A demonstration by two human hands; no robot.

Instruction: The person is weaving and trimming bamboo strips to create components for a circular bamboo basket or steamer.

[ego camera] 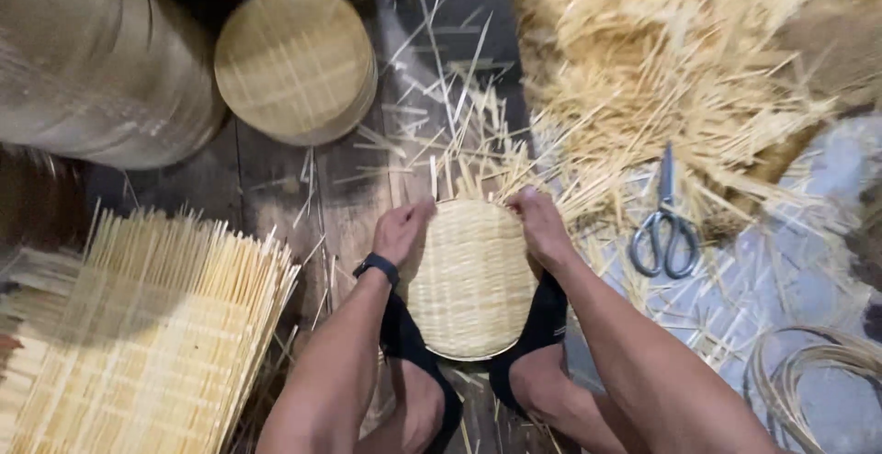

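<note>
Resting between the knees, a round woven bamboo disc (469, 279) is gripped at its far rim by both hands. Its upper left edge is pinched by the left hand (401, 230), its upper right edge by the right hand (540, 222), where loose strip ends (464, 174) stick out. Scissors (665, 229) lie well apart to the right.

woven disc (470, 279): pale split bamboo, matt, ribbed | scissors (665, 230): grey metal, dull sheen | floor (276, 187): dark worn wood | wristband (377, 266): black, matt
</note>
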